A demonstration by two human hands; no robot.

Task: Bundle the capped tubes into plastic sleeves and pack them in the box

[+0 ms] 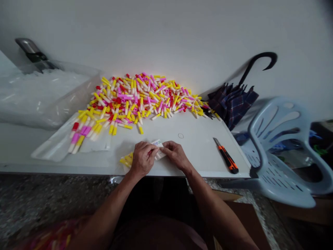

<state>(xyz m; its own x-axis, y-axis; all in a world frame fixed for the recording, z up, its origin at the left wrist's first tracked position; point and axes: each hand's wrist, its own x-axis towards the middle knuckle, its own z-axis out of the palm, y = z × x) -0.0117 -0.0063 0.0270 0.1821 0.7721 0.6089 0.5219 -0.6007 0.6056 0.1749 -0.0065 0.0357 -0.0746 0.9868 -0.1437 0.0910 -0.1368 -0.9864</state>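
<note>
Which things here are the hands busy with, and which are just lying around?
Part of the job: the small packet with yellow tubes inside, pinched by the left hand and right hand; probably the pile of coloured tubes behind.
Just lying about: orange utility knife, folded umbrella, plastic chair, big clear bag.

Both bare forearms come in over the near edge of the tabletop and converge. The left hand lies knuckles up just past that edge, fingers curled and pinched. The right hand mirrors it close beside, fingertips meeting the left's, wrists low.
</note>
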